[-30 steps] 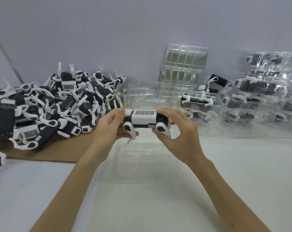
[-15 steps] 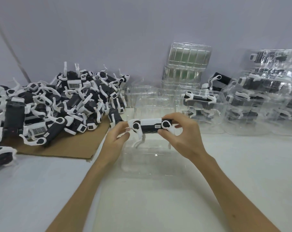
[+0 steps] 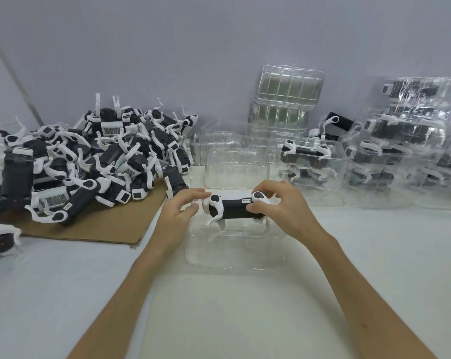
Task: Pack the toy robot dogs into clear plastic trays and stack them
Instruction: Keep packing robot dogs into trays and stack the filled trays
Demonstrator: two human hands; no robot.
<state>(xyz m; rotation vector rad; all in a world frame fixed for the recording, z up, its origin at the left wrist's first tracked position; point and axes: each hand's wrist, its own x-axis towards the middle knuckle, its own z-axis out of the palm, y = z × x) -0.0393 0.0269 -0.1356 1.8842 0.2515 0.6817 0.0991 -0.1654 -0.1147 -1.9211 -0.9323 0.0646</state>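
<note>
A black toy robot dog (image 3: 233, 209) with white legs hangs just above a clear plastic tray (image 3: 234, 251) on the white table, its legs pointing down into the tray. My right hand (image 3: 284, 207) grips the dog's right end, thumb and fingers pinching round the white hip. My left hand (image 3: 177, 215) is at the dog's left end with its fingers stretched out; the index fingertip meets the white shoulder and the thumb stays apart from it.
A big pile of loose robot dogs (image 3: 89, 156) lies on brown cardboard (image 3: 102, 226) at the left. Empty clear trays (image 3: 236, 164) stand behind the dog, more upright ones (image 3: 286, 99) lean on the wall. Stacks of packed trays (image 3: 400, 151) fill the right.
The dog has been turned from belly-up to legs-down and lowered toward the tray. My left hand has loosened from a grip to a fingertip touch.
</note>
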